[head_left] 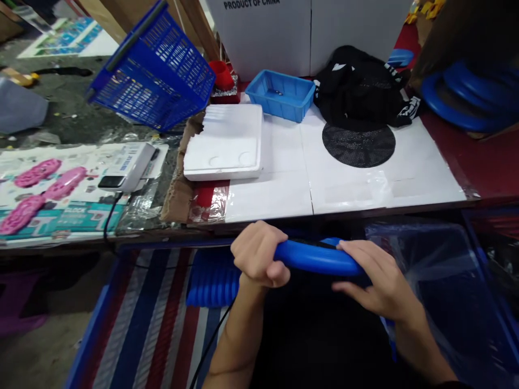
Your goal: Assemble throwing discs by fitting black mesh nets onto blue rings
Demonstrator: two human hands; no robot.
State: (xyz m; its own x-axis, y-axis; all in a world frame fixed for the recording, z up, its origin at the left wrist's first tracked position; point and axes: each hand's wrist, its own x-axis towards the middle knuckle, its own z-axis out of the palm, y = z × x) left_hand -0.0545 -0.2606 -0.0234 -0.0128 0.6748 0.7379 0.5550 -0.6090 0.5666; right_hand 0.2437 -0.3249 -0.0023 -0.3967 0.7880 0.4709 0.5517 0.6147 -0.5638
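Observation:
A curved, smooth blue piece (316, 257) is held near my body, just below the table's front edge. My left hand (260, 255) is wrapped round its left end. At its right end my right hand (375, 275) has its fingertips on the top, with the thumb lower down and apart from the fingers. Some black material shows behind the blue piece. On the white-covered table (275, 194) ahead lie a black mesh disc (359, 145) and a heap of black fabric (360, 89).
A white foam block (227, 141), a light blue tray (281, 94) and a tilted blue basket (156, 70) stand ahead. Blue rings (466, 100) are at the right. Ridged blue parts (213, 278) lie on striped cloth (162, 319) below. A white device (127, 167) with a cable sits left.

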